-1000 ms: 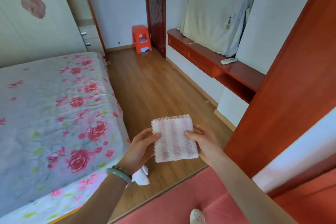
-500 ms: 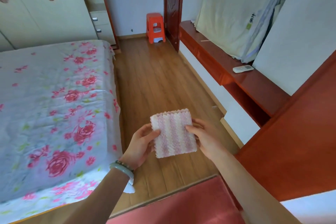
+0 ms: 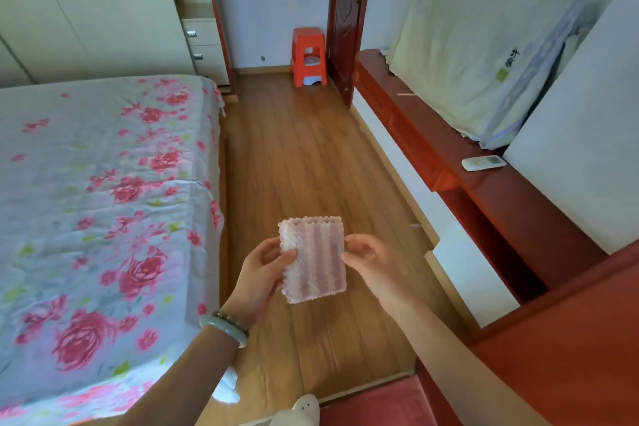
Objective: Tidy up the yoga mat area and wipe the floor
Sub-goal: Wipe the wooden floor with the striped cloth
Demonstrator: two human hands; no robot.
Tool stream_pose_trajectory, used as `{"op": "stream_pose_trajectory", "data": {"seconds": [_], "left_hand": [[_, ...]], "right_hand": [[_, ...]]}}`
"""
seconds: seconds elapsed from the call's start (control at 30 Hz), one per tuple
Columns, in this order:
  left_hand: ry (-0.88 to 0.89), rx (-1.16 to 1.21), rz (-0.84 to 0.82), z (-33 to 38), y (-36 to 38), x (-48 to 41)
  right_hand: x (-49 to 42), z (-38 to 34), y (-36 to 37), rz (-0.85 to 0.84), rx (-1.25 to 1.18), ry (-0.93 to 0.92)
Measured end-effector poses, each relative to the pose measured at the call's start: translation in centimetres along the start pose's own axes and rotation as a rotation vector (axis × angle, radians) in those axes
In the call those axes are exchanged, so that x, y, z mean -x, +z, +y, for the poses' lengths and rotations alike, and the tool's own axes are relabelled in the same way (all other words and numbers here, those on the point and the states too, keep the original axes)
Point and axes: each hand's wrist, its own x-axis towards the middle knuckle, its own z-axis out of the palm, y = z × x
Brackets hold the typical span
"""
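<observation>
Since half a second ago the cloth (image 3: 313, 259) has turned a little, so it looks thinner from side to side, and both hands have kept hold of it. Less of the red mat (image 3: 373, 405) shows at the bottom now.

The cloth is pink and white and fluffy. Its long way runs up and down in the view, with the top edge pointing away from the person, toward the far wall. The stripes run the same way. It leans a little, with the bottom edge more to the right than the top.

There is one cloth and there are two hands. The left hand (image 3: 262, 273) pinches the cloth's left edge, thumb on the front and fingers behind. The right hand (image 3: 375, 263) pinches the right edge near the top with its fingertips. So the cloth sits between the two hands, up in the air above the wooden floor (image 3: 311, 156), not touching it.

The left wrist has two bracelets (image 3: 224, 325), one pale green and one made of beads.

One bed (image 3: 103, 201) with red flowers is on the left. One orange stool (image 3: 308, 55) stands at the far wall beside the dark door (image 3: 347, 10). One white remote (image 3: 483, 162) lies on the long red shelf (image 3: 415, 121) on the right. One white slipper (image 3: 304, 408) shows at the bottom edge.
</observation>
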Motion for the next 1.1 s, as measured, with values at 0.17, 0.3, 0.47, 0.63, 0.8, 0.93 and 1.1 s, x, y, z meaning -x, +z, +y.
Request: {"op": "stream_pose_trajectory", "data": {"seconds": [0.17, 0.3, 0.47, 0.63, 0.8, 0.93, 1.1], "left_hand": [[0.089, -0.055, 0.043, 0.3, 1.1, -4.0], [0.131, -0.135, 0.056, 0.4, 2.4, -5.8], [0.117, -0.163, 0.081, 0.0, 3.0, -6.9], [0.066, -0.130, 0.104, -0.7, 4.2, -7.4], [0.114, -0.274, 0.199, -1.2, 6.7, -7.8], [0.083, -0.409, 0.293, -2.6, 8.7, -9.0], [0.019, -0.443, 0.390, -4.9, 10.0, -9.7]], "right_hand": [[-3.0, -1.2, 1.5, -0.161, 0.113, -0.081], [-4.9, -1.5, 2.7, -0.222, 0.000, -0.019], [-6.4, -1.2, 2.0, -0.239, -0.098, 0.033], [-8.3, -0.5, 0.7, -0.284, -0.113, 0.079], [-9.7, 0.5, -0.9, -0.338, -0.078, 0.077], [-11.0, 1.8, -2.5, -0.358, -0.100, 0.132], [-12.9, 4.5, -3.7, -0.388, -0.131, 0.222]]}}
